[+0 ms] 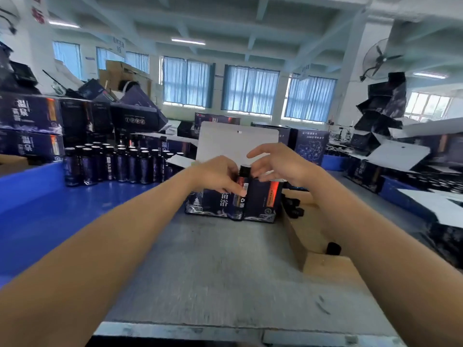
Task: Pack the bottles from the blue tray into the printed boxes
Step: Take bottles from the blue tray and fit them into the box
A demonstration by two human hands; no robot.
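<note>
A dark printed box (pixel 260 201) stands open on the grey table (pixel 213 271), its white lid (pixel 238 144) raised behind. My left hand (pixel 215 175) grips a dark bottle (pixel 241 189) with a black cap, held upright in front of the box's near wall. My right hand (pixel 278 162) hovers just right of the bottle's cap, fingers spread and relaxed, fingertips near the cap. Several more dark bottles (pixel 117 164) stand in rows at the far end of the blue tray (pixel 50 209) on the left.
Stacks of closed printed boxes (pixel 30 126) rise at the far left. Open boxes with white flaps (pixel 395 156) crowd the right side. A brown cardboard carton (pixel 320 246) sits right of the table, with black caps (pixel 333 247) inside. A metal edge (pixel 175 331) runs along the table's near side.
</note>
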